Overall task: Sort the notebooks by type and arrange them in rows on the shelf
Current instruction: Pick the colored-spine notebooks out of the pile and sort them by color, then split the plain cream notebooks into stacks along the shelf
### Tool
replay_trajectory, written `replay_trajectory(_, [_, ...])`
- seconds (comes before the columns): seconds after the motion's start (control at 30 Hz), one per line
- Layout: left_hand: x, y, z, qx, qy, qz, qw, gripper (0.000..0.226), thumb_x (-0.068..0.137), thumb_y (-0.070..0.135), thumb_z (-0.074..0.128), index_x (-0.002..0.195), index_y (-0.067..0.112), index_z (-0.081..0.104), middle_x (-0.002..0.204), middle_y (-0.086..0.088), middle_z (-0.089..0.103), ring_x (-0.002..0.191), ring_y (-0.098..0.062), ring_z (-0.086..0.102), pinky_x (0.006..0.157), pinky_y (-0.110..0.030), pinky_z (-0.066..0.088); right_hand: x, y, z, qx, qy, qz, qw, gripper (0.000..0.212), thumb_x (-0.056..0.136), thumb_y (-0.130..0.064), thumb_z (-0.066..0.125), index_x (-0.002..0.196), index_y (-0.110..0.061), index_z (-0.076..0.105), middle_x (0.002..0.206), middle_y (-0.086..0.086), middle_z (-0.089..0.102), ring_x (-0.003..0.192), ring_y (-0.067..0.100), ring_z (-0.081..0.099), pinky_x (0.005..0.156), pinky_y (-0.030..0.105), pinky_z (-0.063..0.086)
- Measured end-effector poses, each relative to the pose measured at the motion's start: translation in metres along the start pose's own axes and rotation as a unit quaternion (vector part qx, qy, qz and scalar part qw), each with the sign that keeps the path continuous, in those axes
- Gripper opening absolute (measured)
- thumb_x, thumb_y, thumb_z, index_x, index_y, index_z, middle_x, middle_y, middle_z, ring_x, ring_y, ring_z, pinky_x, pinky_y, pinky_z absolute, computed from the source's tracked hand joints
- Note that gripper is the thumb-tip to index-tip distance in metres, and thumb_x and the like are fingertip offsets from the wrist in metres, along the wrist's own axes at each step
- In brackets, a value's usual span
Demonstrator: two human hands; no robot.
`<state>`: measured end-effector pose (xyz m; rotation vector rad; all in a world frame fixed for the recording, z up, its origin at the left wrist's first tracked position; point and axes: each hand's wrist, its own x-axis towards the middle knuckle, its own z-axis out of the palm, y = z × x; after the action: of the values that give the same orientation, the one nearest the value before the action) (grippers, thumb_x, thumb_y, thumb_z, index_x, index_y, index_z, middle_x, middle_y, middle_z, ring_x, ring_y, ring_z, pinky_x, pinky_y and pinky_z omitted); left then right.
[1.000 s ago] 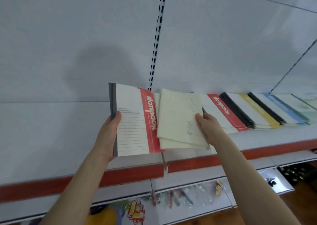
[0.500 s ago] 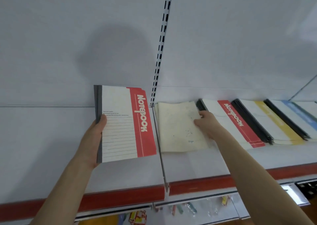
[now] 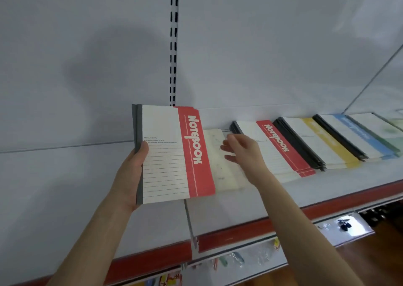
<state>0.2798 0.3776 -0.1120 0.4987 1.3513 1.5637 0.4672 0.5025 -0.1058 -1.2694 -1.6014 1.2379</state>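
**Beware a mixed stack and a one-edge hold**

Across the shelf (image 3: 239, 211), from centre to right of frame, could end up with types mixed. Just left of the red stack (image 3: 281, 146) lies a cream notebook (image 3: 220, 168), so easy to set the red notebook (image 3: 170, 154) on the wrong kind. Could also knock that stack, or the yellow (image 3: 322, 141) and blue (image 3: 357, 133) ones further right, out of line with a careless reach.

Red notebook raised at centre frame, clear of the shelf. Gripped by the left hand (image 3: 128, 176) at the lower spine only, thumb across the cover. Might sag or slip if tipped.

Right hand (image 3: 242, 152) blurred, fingers apart and straight, seemingly holding nothing. Hovers over the cream notebook, beside the red stack.

Long axis bottom to top of frame, leaning slightly left. Grey spine at left, red band at right, title reading downward, cover facing the camera.
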Motion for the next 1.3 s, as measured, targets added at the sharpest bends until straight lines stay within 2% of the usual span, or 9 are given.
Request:
replay_trajectory(0.13, [0.012, -0.01, 0.057, -0.017, -0.04, -0.029, 0.999, 0.031, 0.093, 0.041, 0.045, 0.113, 0.021, 0.059, 0.097, -0.001, 0.071, 0.084, -0.02, 0.069, 0.064, -0.034, 0.054, -0.015, -0.009, -0.032, 0.031, -0.049, 0.017, 0.998, 0.008, 0.096, -0.024, 0.048, 0.095, -0.023, 0.056, 0.09, -0.007, 0.065, 0.081, 0.006, 0.065, 0.068, 0.019, 0.055])
replay_trajectory(0.2, [0.015, -0.016, 0.092, -0.002, -0.046, -0.021, 0.999, 0.022, 0.095, 0.037, 0.046, 0.104, 0.022, 0.06, 0.089, 0.003, 0.071, 0.079, -0.016, 0.068, 0.06, -0.03, 0.052, -0.011, -0.006, -0.053, -0.011, 0.009, -0.008, 1.0, 0.013, 0.094, -0.017, 0.052, 0.105, -0.018, 0.058, 0.089, -0.008, 0.063, 0.08, 0.006, 0.064, 0.066, 0.016, 0.052])
replay_trajectory(0.27, [0.021, -0.022, 0.128, 0.039, -0.029, 0.007, 0.999, 0.016, 0.095, 0.029, 0.048, 0.101, 0.019, 0.058, 0.089, 0.003, 0.068, 0.08, -0.015, 0.066, 0.058, -0.028, 0.051, -0.002, -0.002, -0.079, -0.018, 0.07, -0.007, 0.997, 0.024, 0.092, -0.011, 0.053, 0.116, -0.01, 0.058, 0.096, -0.002, 0.063, 0.088, 0.014, 0.063, 0.077, 0.026, 0.052])
replay_trajectory(0.4, [0.041, -0.043, 0.188, 0.097, 0.025, 0.076, 0.992, 0.013, 0.09, 0.009, 0.053, 0.099, 0.001, 0.058, 0.093, -0.009, 0.066, 0.086, -0.025, 0.065, 0.074, -0.038, 0.054, 0.024, 0.006, -0.13, -0.075, 0.113, -0.018, 0.991, 0.025, 0.092, -0.01, 0.052, 0.116, -0.009, 0.06, 0.097, -0.002, 0.064, 0.081, 0.01, 0.063, 0.07, 0.019, 0.05])
replay_trajectory(0.53, [0.056, -0.069, 0.23, 0.155, 0.076, 0.122, 0.977, 0.004, 0.087, 0.005, 0.055, 0.09, 0.002, 0.054, 0.077, -0.001, 0.057, 0.07, -0.015, 0.055, 0.057, -0.019, 0.043, 0.052, 0.022, -0.162, -0.18, 0.108, -0.031, 0.977, 0.024, 0.093, -0.011, 0.049, 0.112, -0.012, 0.063, 0.107, 0.002, 0.068, 0.09, 0.016, 0.064, 0.082, 0.03, 0.051])
replay_trajectory(0.67, [0.071, -0.104, 0.243, 0.278, 0.12, 0.142, 0.942, 0.014, 0.089, 0.012, 0.054, 0.086, -0.002, 0.052, 0.083, -0.013, 0.055, 0.071, -0.021, 0.05, 0.055, -0.024, 0.035, 0.07, 0.048, -0.172, -0.248, 0.077, -0.037, 0.965, 0.024, 0.093, -0.007, 0.045, 0.109, -0.005, 0.063, 0.106, 0.007, 0.067, 0.089, 0.017, 0.058, 0.076, 0.022, 0.041])
replay_trajectory(0.9, [0.074, -0.119, 0.249, 0.361, 0.101, 0.117, 0.92, 0.04, 0.094, 0.014, 0.043, 0.133, 0.003, 0.038, 0.127, -0.012, 0.053, 0.112, -0.029, 0.052, 0.09, -0.035, 0.043, 0.081, 0.09, -0.162, -0.335, -0.01, -0.025, 0.942, 0.029, 0.099, -0.018, 0.035, 0.118, -0.004, 0.051, 0.118, 0.011, 0.056, 0.099, 0.025, 0.058, 0.081, 0.03, 0.047])
replay_trajectory(1.07, [0.071, -0.116, 0.254, 0.355, 0.098, 0.119, 0.922, 0.027, 0.095, 0.01, 0.04, 0.121, 0.006, 0.043, 0.114, -0.008, 0.057, 0.087, -0.016, 0.051, 0.073, -0.027, 0.038, 0.087, 0.095, -0.167, -0.328, -0.036, -0.019, 0.944, 0.031, 0.099, -0.019, 0.033, 0.124, -0.007, 0.045, 0.121, 0.011, 0.055, 0.101, 0.026, 0.059, 0.083, 0.034, 0.047])
replay_trajectory(1.3, [0.07, -0.114, 0.255, 0.369, 0.099, 0.105, 0.918, 0.026, 0.096, 0.01, 0.04, 0.12, 0.004, 0.043, 0.117, -0.01, 0.056, 0.094, -0.019, 0.051, 0.075, -0.026, 0.036, 0.089, 0.098, -0.167, -0.316, -0.05, -0.027, 0.947, 0.031, 0.099, -0.019, 0.034, 0.123, -0.005, 0.046, 0.12, 0.011, 0.055, 0.101, 0.025, 0.059, 0.087, 0.034, 0.049])
